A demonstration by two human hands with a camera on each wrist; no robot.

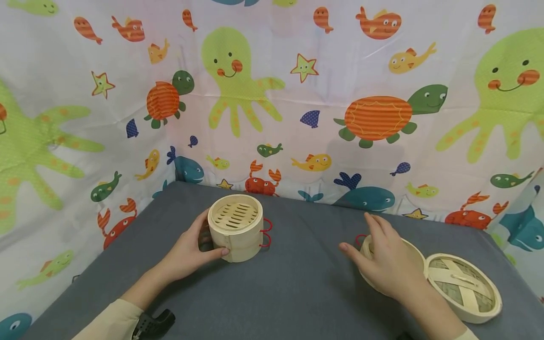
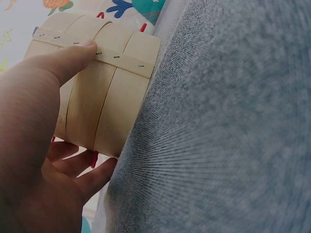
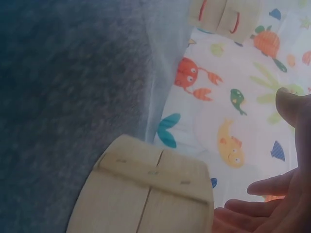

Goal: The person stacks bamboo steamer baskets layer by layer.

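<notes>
My left hand grips a stack of two round bamboo steamer baskets on the table, thumb on the near wall and fingers behind. A slatted base shows inside the top basket; two red loops stick out at its right side. In the left wrist view, the thumb presses a stapled band on the steamer wall. My right hand is spread, fingers extended, over another bamboo basket and hides much of it. The right wrist view shows that basket's wall beside the fingers, nothing in the palm.
A woven bamboo lid with crossed bands and a small handle lies against the right-hand basket. Grey cloth covers the table. A curtain printed with sea animals closes off the back and sides.
</notes>
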